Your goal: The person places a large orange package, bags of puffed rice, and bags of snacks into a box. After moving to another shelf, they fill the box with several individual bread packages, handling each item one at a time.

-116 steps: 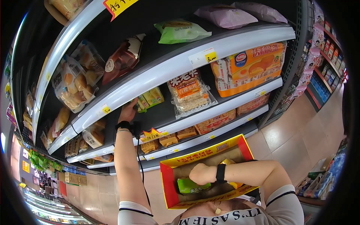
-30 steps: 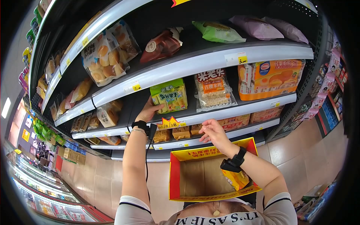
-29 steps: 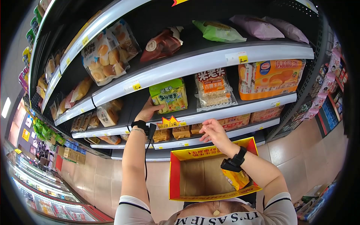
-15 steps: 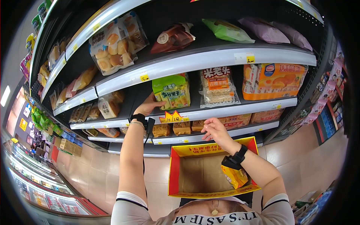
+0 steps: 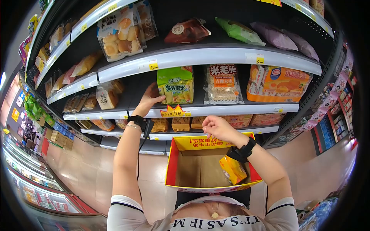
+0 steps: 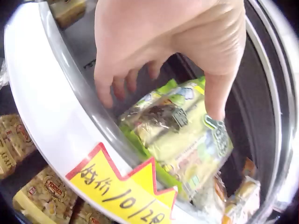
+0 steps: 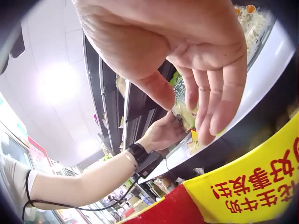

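A green snack bag stands upright at the front of the middle shelf. My left hand is at its left side, thumb at its lower front edge; the left wrist view shows the thumb on the bag and the other fingers spread apart from it. My right hand hovers above the far rim of a red and yellow cardboard box, loosely bent and holding nothing. Inside the box, a yellow pack leans near the right wall, partly under my wrist camera.
A bag of puffed rice bars and an orange multipack stand to the right. Bread bags and other packs sit on the shelf above. A starburst price tag sticks up from the shelf rail. A cable hangs from my left wrist.
Earlier my right hand was in the box at a green bag; that bag has left the box. The shelf's green bag now stands upright. Lately, both hands hold nearly still while the view shifts.
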